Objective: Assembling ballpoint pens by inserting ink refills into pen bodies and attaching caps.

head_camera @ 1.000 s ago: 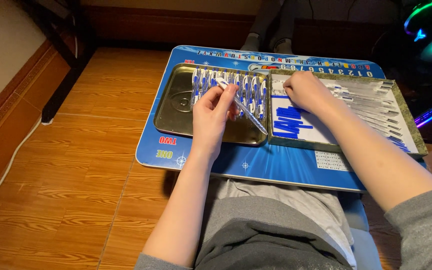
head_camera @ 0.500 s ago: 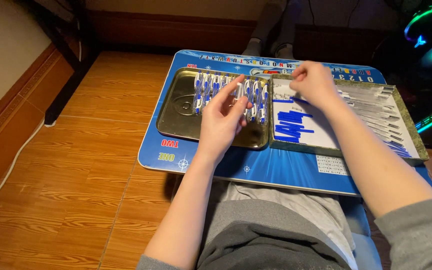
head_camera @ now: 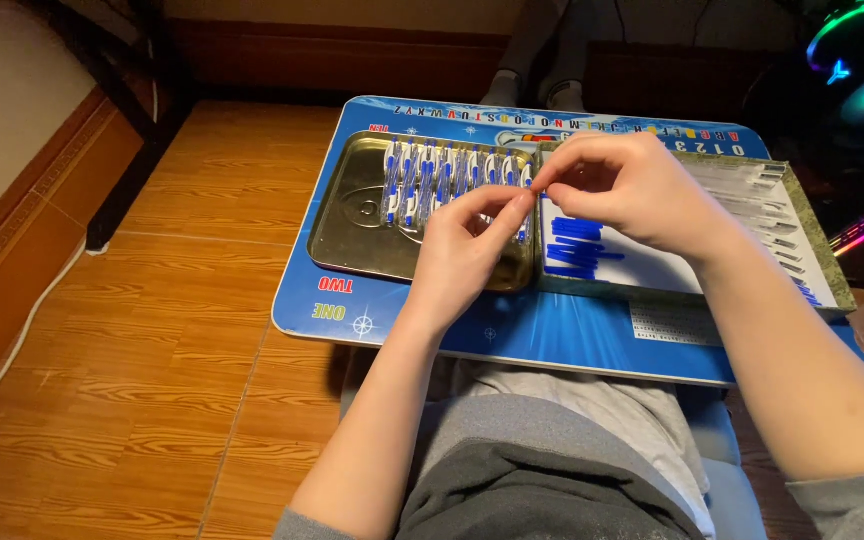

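- Head view: left hand [head_camera: 467, 255] and right hand [head_camera: 632, 190] meet fingertip to fingertip over the seam between the gold metal tin tray [head_camera: 352, 215] and the flat white tray [head_camera: 652, 270], fingers pinched on a small thin piece.
- Judged light, slender and easily bent; grip at its ends.
- Piece itself almost wholly hidden by fingertips; its kind cannot be told.
- Blue-and-white pieces [head_camera: 422, 175] stand in a row in the tin.
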